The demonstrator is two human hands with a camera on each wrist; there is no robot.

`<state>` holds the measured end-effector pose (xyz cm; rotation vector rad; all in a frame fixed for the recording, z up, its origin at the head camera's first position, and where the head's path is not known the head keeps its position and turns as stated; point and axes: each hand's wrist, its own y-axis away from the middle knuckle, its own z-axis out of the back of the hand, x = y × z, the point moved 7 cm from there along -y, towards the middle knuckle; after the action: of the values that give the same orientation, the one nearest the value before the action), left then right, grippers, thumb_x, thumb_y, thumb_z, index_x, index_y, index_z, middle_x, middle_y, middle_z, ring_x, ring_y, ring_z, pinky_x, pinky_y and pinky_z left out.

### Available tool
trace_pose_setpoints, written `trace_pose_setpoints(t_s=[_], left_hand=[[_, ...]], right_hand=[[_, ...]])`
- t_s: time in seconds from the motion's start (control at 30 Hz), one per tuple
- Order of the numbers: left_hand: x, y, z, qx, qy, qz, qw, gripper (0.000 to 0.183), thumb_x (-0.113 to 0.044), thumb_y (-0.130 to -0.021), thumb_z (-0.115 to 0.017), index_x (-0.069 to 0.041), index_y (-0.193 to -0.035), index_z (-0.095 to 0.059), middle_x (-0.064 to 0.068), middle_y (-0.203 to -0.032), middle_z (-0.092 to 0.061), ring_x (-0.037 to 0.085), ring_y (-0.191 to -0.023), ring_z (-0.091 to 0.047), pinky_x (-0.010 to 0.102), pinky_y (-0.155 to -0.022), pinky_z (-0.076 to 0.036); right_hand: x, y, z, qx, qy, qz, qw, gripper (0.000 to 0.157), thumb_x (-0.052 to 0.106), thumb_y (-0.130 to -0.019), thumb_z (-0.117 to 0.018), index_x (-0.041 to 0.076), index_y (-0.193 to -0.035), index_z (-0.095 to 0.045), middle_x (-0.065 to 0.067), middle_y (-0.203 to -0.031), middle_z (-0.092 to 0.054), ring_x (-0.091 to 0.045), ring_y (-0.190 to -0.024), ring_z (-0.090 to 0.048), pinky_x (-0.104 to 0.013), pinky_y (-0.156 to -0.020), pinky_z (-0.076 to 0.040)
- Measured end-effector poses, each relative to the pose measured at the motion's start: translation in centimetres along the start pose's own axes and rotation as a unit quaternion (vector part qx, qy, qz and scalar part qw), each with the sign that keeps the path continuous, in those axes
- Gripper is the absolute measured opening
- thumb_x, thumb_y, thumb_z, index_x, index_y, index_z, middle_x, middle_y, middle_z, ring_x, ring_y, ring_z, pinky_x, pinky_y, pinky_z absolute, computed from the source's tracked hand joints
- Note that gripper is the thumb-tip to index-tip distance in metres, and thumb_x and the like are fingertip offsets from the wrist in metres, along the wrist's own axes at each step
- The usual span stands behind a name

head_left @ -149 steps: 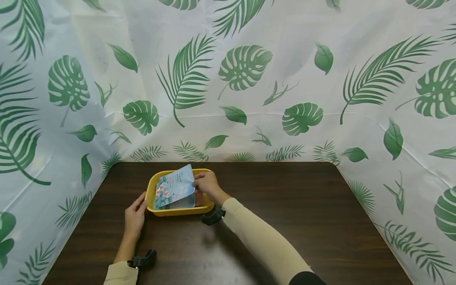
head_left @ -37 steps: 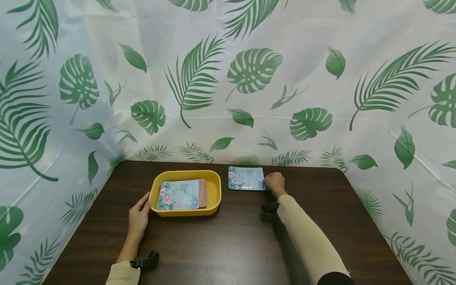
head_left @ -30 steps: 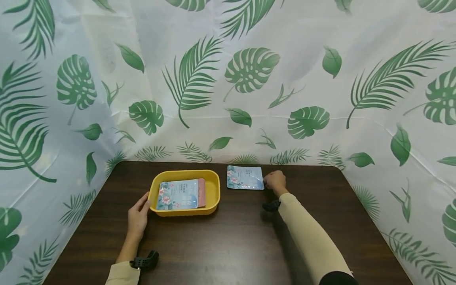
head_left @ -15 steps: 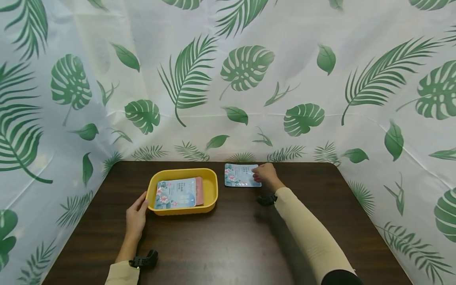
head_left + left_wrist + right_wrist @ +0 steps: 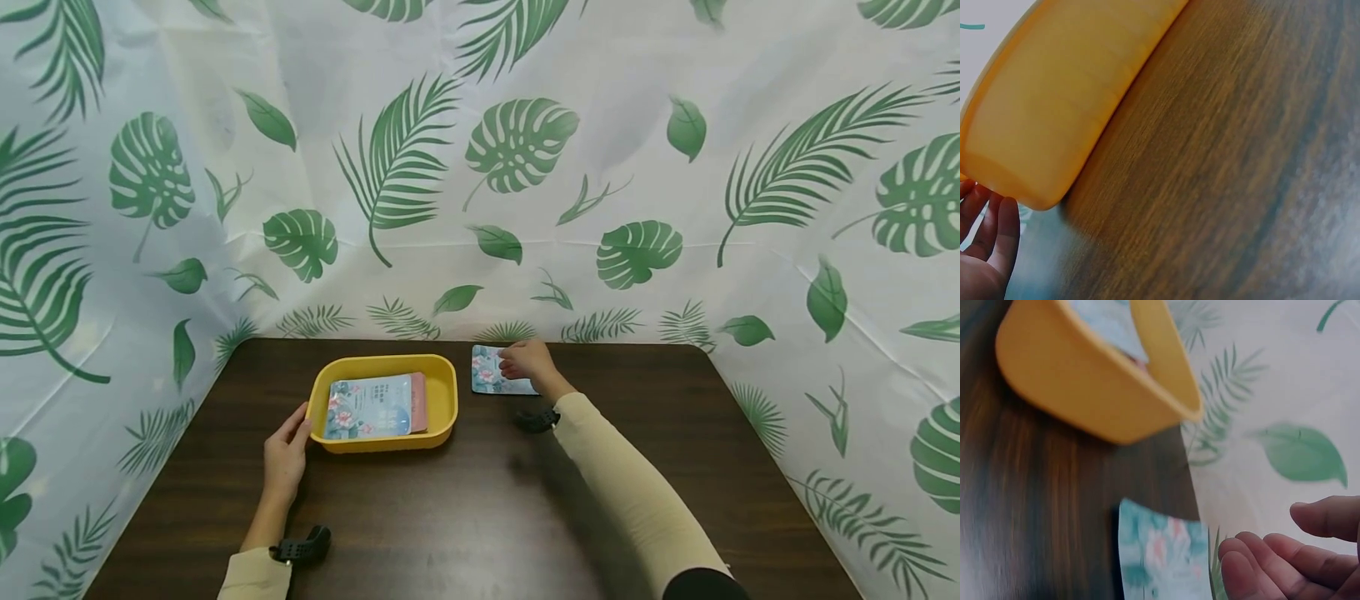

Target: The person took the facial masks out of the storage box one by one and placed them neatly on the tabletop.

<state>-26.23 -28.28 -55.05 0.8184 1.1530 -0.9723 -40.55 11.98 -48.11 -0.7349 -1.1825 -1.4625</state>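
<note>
One blue packet (image 5: 487,375) lies below and left of the right hand (image 5: 528,363), whose loosely curled fingers hold nothing; a low sweep could push it askew. The left hand (image 5: 284,458) touches the yellow tray (image 5: 386,446) with near-straight fingers; pressing harder might slide it.

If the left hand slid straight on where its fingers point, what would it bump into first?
Most likely the yellow tray: the left hand is right at its left end and seems to touch it.

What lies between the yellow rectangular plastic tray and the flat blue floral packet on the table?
Only bare wood-grain tabletop separates tray and packet, in head and right wrist views.
</note>
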Motion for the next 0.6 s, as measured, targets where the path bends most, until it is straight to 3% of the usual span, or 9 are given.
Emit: trace_pose_setpoints(t_s=[0.13, 0.2, 0.43, 0.6], left_hand=[[0.0, 0.0, 0.1, -0.001, -0.003, -0.001, 1.0, 0.049, -0.028, -0.104, -0.045, -0.007, -0.148, -0.041, 0.011, -0.153, -0.041, 0.026, -0.14, -0.039, -0.005, -0.081, -0.038], [-0.1, 0.0, 0.1, 0.0, -0.005, -0.001, 1.0, 0.049, -0.029, -0.104, -0.044, -0.007, -0.148, -0.041, 0.011, -0.154, -0.04, 0.026, -0.14, -0.039, -0.004, -0.082, -0.038], [-0.2, 0.2, 0.2, 0.004, -0.021, 0.004, 0.9998, 0.05, -0.031, -0.104, -0.044, -0.008, -0.148, -0.041, 0.01, -0.154, -0.04, 0.024, -0.142, -0.037, 0.013, -0.103, -0.038], [-0.1, 0.1, 0.3, 0.003, -0.023, 0.007, 0.9997, 0.049, -0.03, -0.104, -0.044, -0.008, -0.148, -0.041, 0.009, -0.154, -0.04, 0.023, -0.142, -0.037, 0.027, -0.11, -0.036]], right_hand=[[0.8, 0.1, -1.4, 0.01, -0.021, -0.003, 1.0, 0.036, 0.014, -0.095, -0.061, -0.013, -0.119, -0.062, -0.027, -0.101, -0.071, -0.026, -0.075, -0.072, -0.05, -0.091, -0.054], [1.2, 0.2, -2.1, 0.013, -0.029, -0.004, 0.999, 0.035, 0.014, -0.094, -0.063, -0.013, -0.117, -0.063, -0.024, -0.092, -0.072, -0.022, -0.07, -0.071, -0.049, -0.09, -0.055], [2.0, 0.6, -4.3, 0.029, -0.044, -0.01, 0.999, 0.033, 0.015, -0.094, -0.064, -0.011, -0.114, -0.065, -0.02, -0.088, -0.072, -0.034, -0.083, -0.072, -0.047, -0.089, -0.056], [2.7, 0.9, -5.6, 0.036, -0.046, -0.01, 0.998, 0.032, 0.015, -0.092, -0.067, -0.009, -0.112, -0.066, -0.016, -0.083, -0.072, -0.021, -0.069, -0.071, -0.046, -0.089, -0.056]])
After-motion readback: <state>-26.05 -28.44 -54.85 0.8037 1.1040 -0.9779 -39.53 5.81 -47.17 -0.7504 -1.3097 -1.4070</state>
